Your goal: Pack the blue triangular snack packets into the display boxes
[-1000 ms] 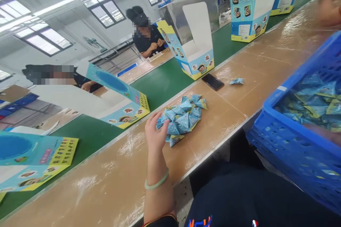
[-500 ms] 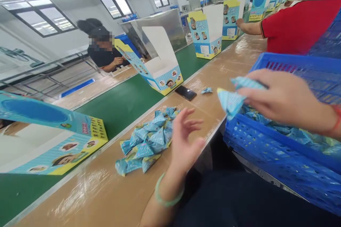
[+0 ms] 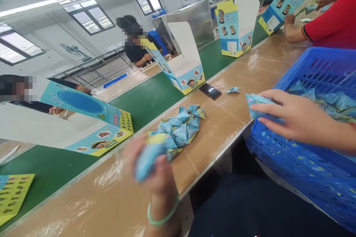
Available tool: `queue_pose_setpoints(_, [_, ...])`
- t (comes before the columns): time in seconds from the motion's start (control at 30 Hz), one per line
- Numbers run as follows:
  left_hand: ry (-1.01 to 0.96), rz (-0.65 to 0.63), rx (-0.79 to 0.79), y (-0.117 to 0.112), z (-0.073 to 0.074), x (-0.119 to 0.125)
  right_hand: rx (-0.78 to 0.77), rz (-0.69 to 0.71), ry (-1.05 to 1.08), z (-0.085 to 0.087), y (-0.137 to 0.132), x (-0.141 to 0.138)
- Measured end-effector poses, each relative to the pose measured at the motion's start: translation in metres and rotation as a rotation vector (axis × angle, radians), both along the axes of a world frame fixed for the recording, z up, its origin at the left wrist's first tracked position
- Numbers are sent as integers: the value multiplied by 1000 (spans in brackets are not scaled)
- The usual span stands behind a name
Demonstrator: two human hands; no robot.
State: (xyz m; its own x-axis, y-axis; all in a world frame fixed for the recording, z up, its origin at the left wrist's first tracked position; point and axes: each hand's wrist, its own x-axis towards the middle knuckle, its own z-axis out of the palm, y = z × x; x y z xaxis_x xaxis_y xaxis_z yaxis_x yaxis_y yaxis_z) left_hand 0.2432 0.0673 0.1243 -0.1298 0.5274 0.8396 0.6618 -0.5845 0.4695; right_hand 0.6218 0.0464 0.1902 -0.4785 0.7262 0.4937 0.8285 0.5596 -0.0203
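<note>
My left hand, blurred by motion and wearing a pale green bangle, is closed on a blue and yellow snack packet above the brown table. Just beyond it lies a heap of similar packets. Over the near rim of the blue plastic crate, my right hand grips another blue packet between thumb and fingers; whether more than one is in it I cannot tell. More packets lie inside the crate, partly hidden by my right forearm.
Open printed cartons stand along a green conveyor belt beyond the brown table. A phone and a single packet rest near the belt. A co-worker in a red sleeve handles a tilted carton at right; others sit across the belt.
My left hand, open and bare before, has moved left and now holds a packet. My right hand stays near the crate with a packet. The red-sleeved co-worker's carton is now tilted.
</note>
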Motion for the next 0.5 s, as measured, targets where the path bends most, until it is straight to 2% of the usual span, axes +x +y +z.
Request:
queue_pose_setpoints(0.07, [82, -70, 10, -4, -4, -13, -70, 70, -26, -4, 2, -3])
queue_pose_setpoints(0.13, [122, -61, -53, -2, -6, -26, -88, 164, -21, -2, 1, -9])
queue_pose_setpoints(0.3, [40, 63, -145, 7, -22, -53, 138, 218, 43, 23, -2, -29])
queue_pose_setpoints(0.4, [-29, 96, -154, 10, -33, -57, 154, 259, 2, 36, -1, -40])
queue_pose_setpoints(0.5, [-48, 106, -165, 12, -39, -59, 153, 297, 9, 35, 4, -49])
